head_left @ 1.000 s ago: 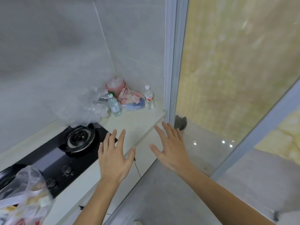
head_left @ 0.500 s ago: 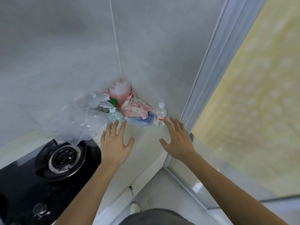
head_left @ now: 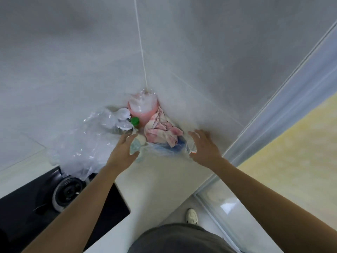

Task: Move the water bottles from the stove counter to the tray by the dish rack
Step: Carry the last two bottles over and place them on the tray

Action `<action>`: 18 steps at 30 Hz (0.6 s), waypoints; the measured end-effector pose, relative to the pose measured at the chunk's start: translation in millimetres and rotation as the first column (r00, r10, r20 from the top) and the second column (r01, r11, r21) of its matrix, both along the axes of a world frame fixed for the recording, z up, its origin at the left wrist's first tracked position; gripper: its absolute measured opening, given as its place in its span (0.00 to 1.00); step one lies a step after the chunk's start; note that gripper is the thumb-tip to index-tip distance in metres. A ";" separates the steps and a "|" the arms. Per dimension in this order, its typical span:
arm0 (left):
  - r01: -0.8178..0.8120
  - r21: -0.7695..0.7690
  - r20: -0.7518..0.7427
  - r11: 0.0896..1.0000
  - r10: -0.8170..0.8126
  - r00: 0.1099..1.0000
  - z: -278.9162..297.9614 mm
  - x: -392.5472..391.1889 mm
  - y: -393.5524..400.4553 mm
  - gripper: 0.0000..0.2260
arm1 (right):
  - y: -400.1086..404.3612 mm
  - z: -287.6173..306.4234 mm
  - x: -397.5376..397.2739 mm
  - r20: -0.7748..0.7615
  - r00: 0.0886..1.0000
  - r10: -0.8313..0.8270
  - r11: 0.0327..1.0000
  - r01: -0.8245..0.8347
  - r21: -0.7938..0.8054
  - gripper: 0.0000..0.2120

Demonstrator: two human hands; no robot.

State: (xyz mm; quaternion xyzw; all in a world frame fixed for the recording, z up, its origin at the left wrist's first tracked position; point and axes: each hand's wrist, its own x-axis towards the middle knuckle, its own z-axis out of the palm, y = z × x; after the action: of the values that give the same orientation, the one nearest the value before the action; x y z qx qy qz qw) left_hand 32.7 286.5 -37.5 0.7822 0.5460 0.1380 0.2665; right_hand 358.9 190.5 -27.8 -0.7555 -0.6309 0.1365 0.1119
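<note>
Both hands are extended into the back corner of the stove counter (head_left: pixel 160 181), at roughly twelve o'clock from the person. The left hand (head_left: pixel 122 152) is at a small water bottle with a pale teal label (head_left: pixel 134 147); fingers and thumb are spread on either side of it, and motion blur prevents saying whether they have closed on it. The right hand (head_left: pixel 204 148) is at a second water bottle with a red-marked label (head_left: pixel 191 146), which shows just at nine o'clock of the palm; the fingers curve around it, and contact cannot be confirmed. Both bottles stand on the counter, separated by a pink-and-white cloth (head_left: pixel 161 131) lying on a blue item in thin clear wrap (head_left: pixel 177 146). At twelve o'clock of the cloth, tight in the wall corner, stands a pink-filled jug under clear plastic (head_left: pixel 142 108). A green cap (head_left: pixel 135 121) shows at nine o'clock of the jug. Crumpled clear plastic bags (head_left: pixel 80 145) lie at nine o'clock of the left hand. The black hob with its burner (head_left: pixel 68 192) sits at seven o'clock.
</note>
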 end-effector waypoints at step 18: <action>-0.262 -0.266 0.199 0.928 0.319 0.927 -45.6 16.8 16.7 0.27 | 35.8 -49.5 31.9 -0.336 0.931 -0.142 0.988 0.112 -0.107 0.28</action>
State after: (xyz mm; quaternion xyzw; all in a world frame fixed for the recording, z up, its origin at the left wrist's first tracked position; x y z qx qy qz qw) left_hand 49.5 303.2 -83.1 0.6327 0.6327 0.2037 0.3974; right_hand 390.8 226.2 -77.4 -0.7636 -0.5450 0.2855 0.1960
